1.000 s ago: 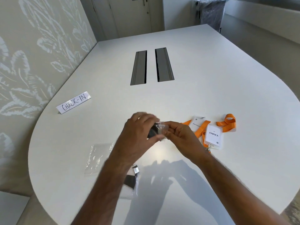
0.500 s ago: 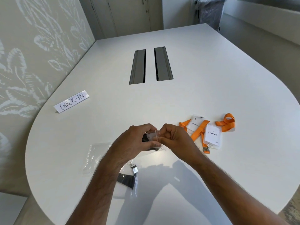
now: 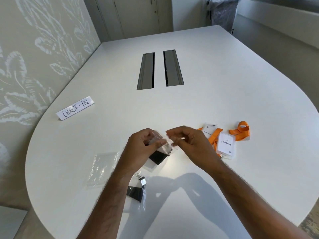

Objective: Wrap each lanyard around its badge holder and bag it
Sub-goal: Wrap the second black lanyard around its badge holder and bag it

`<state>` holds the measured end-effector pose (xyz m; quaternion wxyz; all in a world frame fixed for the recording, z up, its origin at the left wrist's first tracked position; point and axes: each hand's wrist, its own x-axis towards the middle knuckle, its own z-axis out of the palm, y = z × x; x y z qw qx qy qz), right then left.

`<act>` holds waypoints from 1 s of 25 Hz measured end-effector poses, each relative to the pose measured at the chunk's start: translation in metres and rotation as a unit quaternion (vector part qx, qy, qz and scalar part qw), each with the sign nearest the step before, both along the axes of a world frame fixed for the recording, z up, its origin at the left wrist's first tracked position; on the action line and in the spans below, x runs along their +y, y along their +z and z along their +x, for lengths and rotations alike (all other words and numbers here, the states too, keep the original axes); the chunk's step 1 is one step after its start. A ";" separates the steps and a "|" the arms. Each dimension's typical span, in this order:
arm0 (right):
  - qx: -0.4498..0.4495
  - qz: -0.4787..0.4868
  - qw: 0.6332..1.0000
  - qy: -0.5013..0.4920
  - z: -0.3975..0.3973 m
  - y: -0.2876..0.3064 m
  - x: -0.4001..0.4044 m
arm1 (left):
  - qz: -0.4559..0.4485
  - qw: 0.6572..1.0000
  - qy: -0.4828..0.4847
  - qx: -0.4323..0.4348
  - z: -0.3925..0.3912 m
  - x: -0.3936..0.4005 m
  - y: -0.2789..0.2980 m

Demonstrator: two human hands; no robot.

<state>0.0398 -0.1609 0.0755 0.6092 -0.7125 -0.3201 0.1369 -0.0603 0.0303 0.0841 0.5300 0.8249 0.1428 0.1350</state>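
My left hand (image 3: 144, 145) and my right hand (image 3: 188, 144) pinch the top edge of a clear plastic bag (image 3: 164, 149) just above the table. Inside it hangs a badge holder wrapped in a black lanyard (image 3: 158, 157). Below my left forearm lies a second clear bag with a black-wrapped badge (image 3: 136, 193) and its metal clip. To the right lie two white badge holders (image 3: 226, 144) with loose orange lanyards (image 3: 240, 131). Several empty clear bags (image 3: 103, 165) lie at the left.
The white table (image 3: 207, 94) has two grey cable hatches (image 3: 159, 69) in the middle. A folded paper sign reading CHECK-IN (image 3: 75, 107) stands at the left, near the patterned wall. The table's rounded front edge curves close to my arms.
My hands have moved slightly apart along the bag's top edge, and the bag with the black bundle now hangs lower, more of it showing below my left hand.
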 end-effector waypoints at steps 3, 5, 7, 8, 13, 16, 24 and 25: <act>-0.006 0.010 0.999 -0.033 0.007 -0.001 -0.007 | -0.106 0.993 0.049 -0.031 -0.001 -0.002 0.000; 0.041 -0.016 0.999 0.007 0.010 -0.004 -0.009 | -0.186 0.980 0.055 -0.047 -0.001 -0.006 0.001; 0.069 -0.013 0.997 0.029 0.011 -0.008 -0.008 | -0.231 0.970 0.052 -0.053 -0.001 -0.009 0.002; 0.075 0.000 0.997 0.023 0.012 -0.009 -0.007 | -0.245 0.967 0.050 -0.053 0.000 -0.010 0.001; 0.076 0.030 0.997 0.012 0.017 -0.009 -0.007 | -0.297 0.954 0.039 -0.024 -0.002 -0.010 -0.001; 0.058 0.010 0.998 0.017 0.020 -0.010 -0.009 | -0.294 0.955 0.034 -0.013 -0.002 -0.009 -0.003; 0.063 0.009 0.998 -0.002 0.018 -0.012 -0.008 | -0.282 0.957 0.073 -0.004 0.001 -0.010 -0.005; 0.062 0.012 0.998 -0.005 0.017 -0.013 -0.007 | -0.279 0.957 0.076 -0.006 0.001 -0.010 -0.005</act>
